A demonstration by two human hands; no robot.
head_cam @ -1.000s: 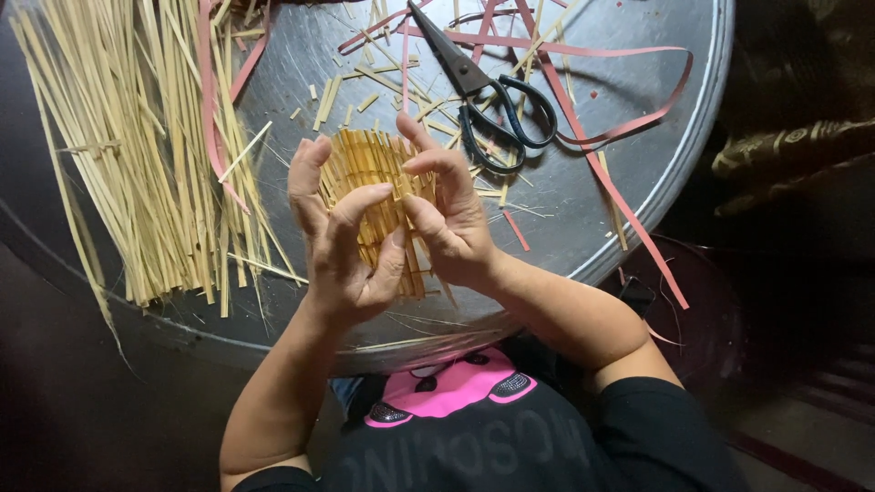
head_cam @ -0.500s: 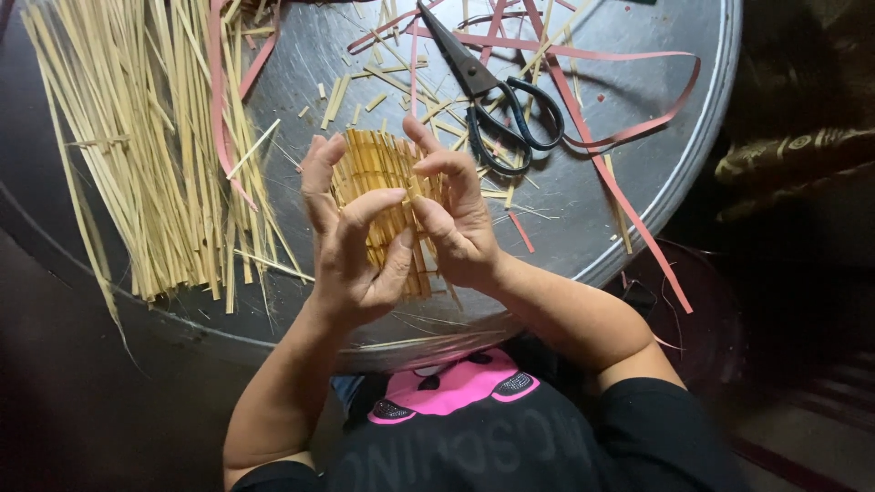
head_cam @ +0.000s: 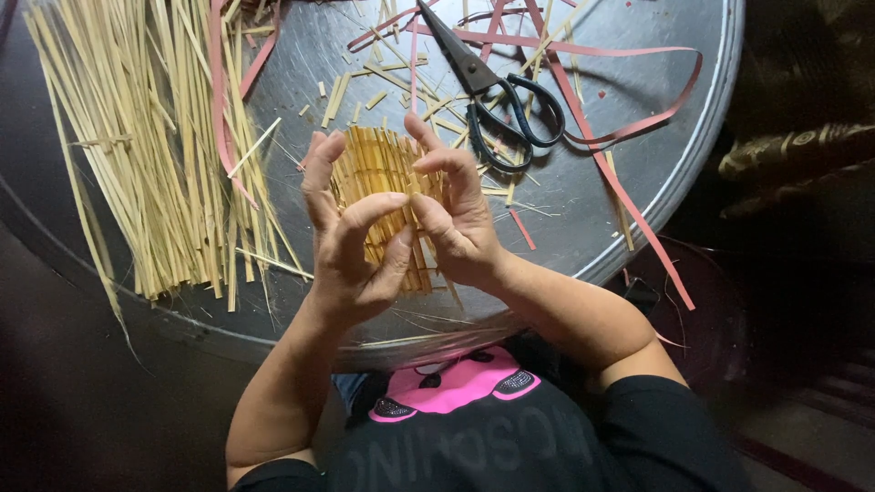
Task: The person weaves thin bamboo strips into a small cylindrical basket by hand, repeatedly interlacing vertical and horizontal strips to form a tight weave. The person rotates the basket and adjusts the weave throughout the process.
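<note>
A small woven mat of yellow bamboo strips (head_cam: 378,173) is held upright above a round metal tray (head_cam: 674,146). My left hand (head_cam: 346,251) grips its left side, thumb and forefinger pinched over the lower strips. My right hand (head_cam: 456,214) holds the right side, fingers curled over the top edge. The lower part of the mat is hidden behind both hands.
A large pile of long loose bamboo strips (head_cam: 155,155) lies on the tray's left. Black scissors (head_cam: 497,96) rest at the back, among short offcuts and pink ribbon strips (head_cam: 620,191). Dark floor surrounds the tray.
Both hands with the mat have shifted slightly; the left forefinger has curled further across the strips. Nothing else on the tray has moved.
</note>
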